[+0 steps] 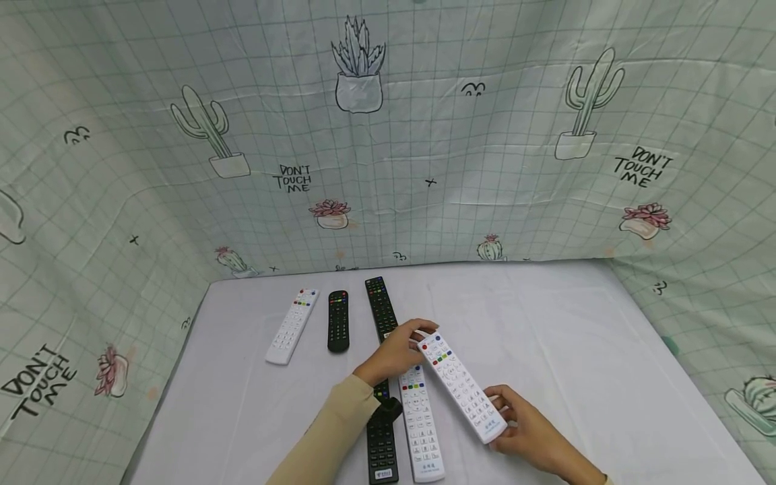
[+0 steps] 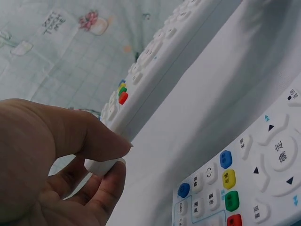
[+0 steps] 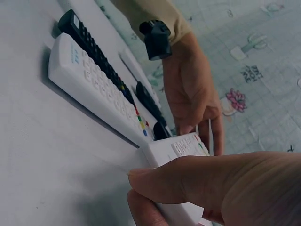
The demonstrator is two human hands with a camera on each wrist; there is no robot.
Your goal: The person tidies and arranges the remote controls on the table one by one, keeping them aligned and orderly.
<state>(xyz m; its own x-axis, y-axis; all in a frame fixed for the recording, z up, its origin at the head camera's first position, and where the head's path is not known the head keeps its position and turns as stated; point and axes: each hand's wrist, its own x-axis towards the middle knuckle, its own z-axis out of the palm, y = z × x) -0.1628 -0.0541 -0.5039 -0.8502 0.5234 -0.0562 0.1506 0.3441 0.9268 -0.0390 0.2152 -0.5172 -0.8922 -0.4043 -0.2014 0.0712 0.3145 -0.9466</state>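
Note:
A white remote control (image 1: 462,387) with coloured buttons slants between my two hands, lifted off the table. My left hand (image 1: 397,349) pinches its upper end between thumb and fingers, as the left wrist view shows. At the lower end my right hand (image 1: 527,431) grips it, thumb on one side in the right wrist view and fingers on the other. Just left of it a second white remote (image 1: 422,431) lies face up on the table. Beneath my left forearm a long black remote (image 1: 382,448) is partly hidden.
Another long black remote (image 1: 380,303) lies behind my left hand. Farther left are a small black remote (image 1: 338,322) and a white remote (image 1: 293,327). A printed cloth (image 1: 424,222) rises as walls around the white table (image 1: 533,323).

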